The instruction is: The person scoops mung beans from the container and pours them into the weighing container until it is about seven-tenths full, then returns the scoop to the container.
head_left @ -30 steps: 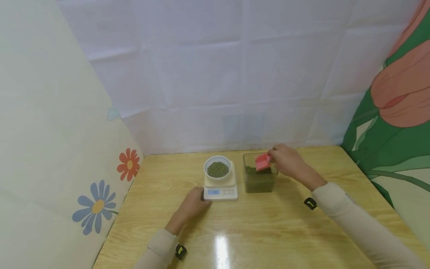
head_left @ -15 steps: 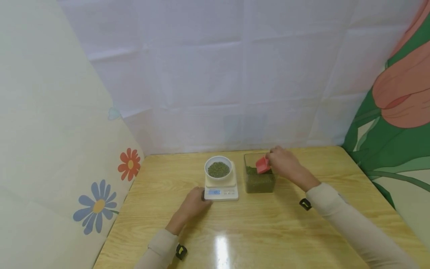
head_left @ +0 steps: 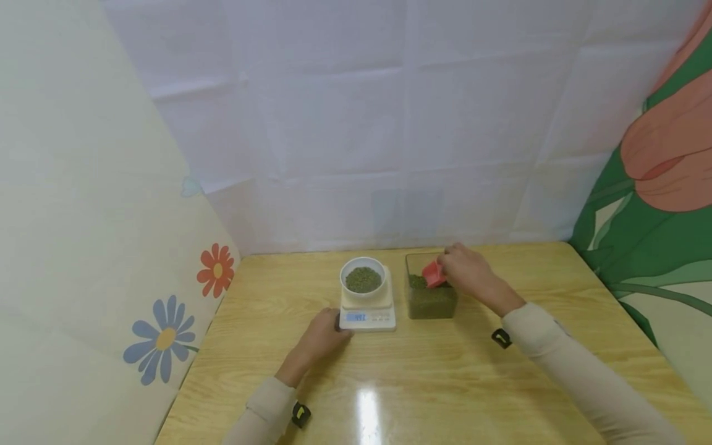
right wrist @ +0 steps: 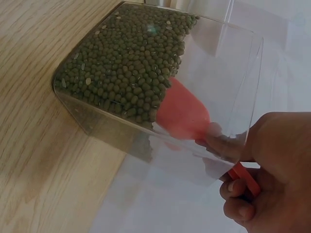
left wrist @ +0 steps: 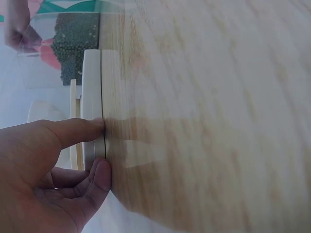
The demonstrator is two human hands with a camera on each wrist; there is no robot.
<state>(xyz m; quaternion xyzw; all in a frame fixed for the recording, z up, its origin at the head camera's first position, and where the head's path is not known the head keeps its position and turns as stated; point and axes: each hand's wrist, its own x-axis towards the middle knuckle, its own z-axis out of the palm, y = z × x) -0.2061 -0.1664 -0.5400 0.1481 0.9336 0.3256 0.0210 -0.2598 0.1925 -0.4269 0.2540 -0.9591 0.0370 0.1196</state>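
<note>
My right hand grips the red handle of a pink-red scoop. The scoop's bowl dips into green mung beans inside a clear plastic container. To the left stands a white kitchen scale with a lit blue display, its digits hard to read. On its platform sits a white bowl with mung beans in it. My left hand holds the scale's near left corner between thumb and fingers, as the left wrist view shows. Part of the scoop handle is hidden by my right fingers.
The wood-grain table extends in front of and beside the scale and container. A white cloth backdrop rises behind the table's far edge. Flower-printed panels stand at the left and right sides.
My right hand has moved slightly left and down, and the scoop has tilted lower into the beans. The display digits have changed. My left hand stays on the scale.
</note>
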